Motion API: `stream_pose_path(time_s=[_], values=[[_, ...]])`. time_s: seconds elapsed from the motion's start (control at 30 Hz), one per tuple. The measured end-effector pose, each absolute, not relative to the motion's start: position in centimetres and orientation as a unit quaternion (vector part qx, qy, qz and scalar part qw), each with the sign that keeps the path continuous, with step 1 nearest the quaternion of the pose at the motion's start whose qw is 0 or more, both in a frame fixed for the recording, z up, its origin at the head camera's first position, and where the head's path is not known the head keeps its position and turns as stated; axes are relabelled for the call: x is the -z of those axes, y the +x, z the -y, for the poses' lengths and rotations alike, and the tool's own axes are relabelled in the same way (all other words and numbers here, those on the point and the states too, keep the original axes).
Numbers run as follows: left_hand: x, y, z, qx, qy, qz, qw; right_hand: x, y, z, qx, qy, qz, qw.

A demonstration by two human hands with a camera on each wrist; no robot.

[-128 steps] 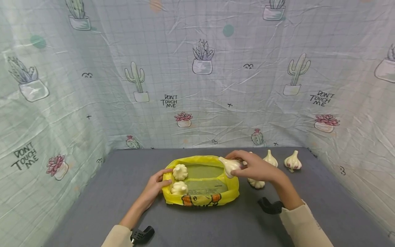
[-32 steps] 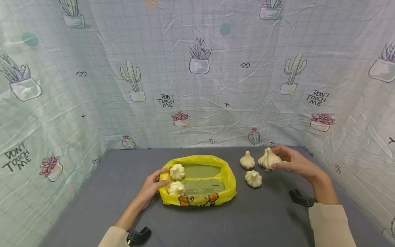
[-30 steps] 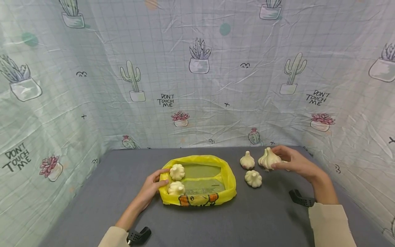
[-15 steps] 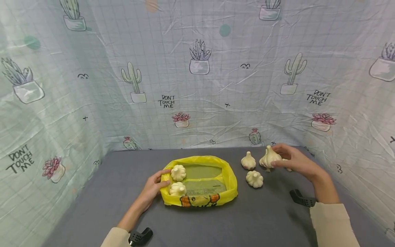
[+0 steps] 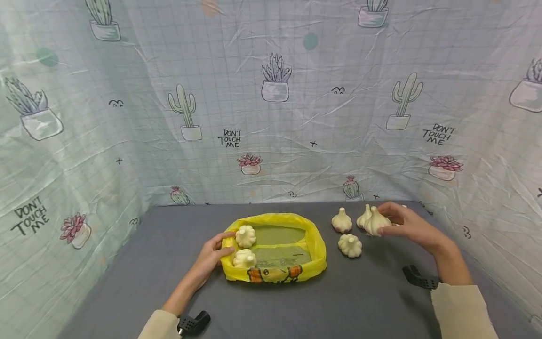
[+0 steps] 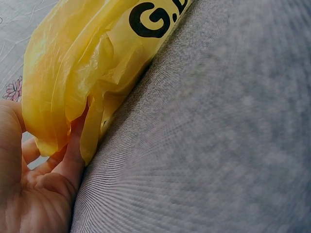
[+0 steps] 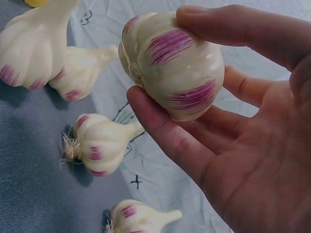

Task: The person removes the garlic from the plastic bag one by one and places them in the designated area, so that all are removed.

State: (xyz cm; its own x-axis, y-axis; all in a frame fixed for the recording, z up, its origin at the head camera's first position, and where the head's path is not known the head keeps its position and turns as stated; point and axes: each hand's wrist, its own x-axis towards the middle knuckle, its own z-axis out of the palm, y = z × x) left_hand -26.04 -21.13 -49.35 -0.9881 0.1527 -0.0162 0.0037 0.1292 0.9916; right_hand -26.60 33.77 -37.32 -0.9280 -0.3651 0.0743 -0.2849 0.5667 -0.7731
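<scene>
My left hand point(image 5: 209, 254) grips the left side of a yellow plastic bag point(image 5: 315, 245), whose mouth stands wide with its rim folded down. In the left wrist view, fingers and thumb lie around the bag's bunched edge point(image 6: 53, 97). Two garlic bulbs point(image 5: 245, 236) sit inside at the left end. To the right, my right hand point(image 5: 408, 228) holds another garlic bulb point(image 5: 374, 222) between thumb and fingers, above the table. Purple streaks mark this held bulb point(image 7: 170, 63) in the right wrist view.
Several more garlic bulbs rest on the grey table point(image 5: 288, 310) right of the bag: one at the front point(image 5: 350, 246), one behind it point(image 5: 341, 220), one beside the held bulb point(image 5: 364, 217). Another bulb point(image 7: 141, 218) is mostly hidden behind my right hand in the head view. A cactus-printed sheet point(image 5: 296, 117) surrounds the table.
My right hand has moved from the bag's right rim out to the right, a garlic bulb still in its fingers. Lately it has shifted only slightly. My left hand keeps its grip on the bag.
</scene>
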Motion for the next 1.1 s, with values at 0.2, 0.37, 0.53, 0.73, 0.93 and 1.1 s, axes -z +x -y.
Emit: stream_pose_path(time_s=[0.2,0.37,0.53,0.73,0.93,1.1], values=[[49.3,-26.1,20.9,-0.658,0.051,-0.749,0.060,37.7,-26.7,-34.1,0.420,-0.179,-0.888,0.051],[49.2,-26.2,20.9,-0.653,0.053,-0.753,0.058,38.1,-26.8,-34.4,0.434,-0.173,-0.882,0.065],[49.0,-26.2,21.1,-0.651,0.058,-0.755,0.057,38.6,-27.0,-34.6,0.449,-0.173,-0.873,0.084],[48.9,-26.1,21.2,-0.653,0.063,-0.752,0.061,39.2,-27.2,-34.9,0.443,-0.168,-0.875,0.101],[49.1,-26.1,21.3,-0.653,0.059,-0.753,0.062,39.7,-27.5,-35.3,0.426,-0.166,-0.883,0.101],[49.2,-26.0,21.1,-0.657,0.059,-0.749,0.064,40.5,-27.7,-35.7,0.436,-0.168,-0.877,0.113]])
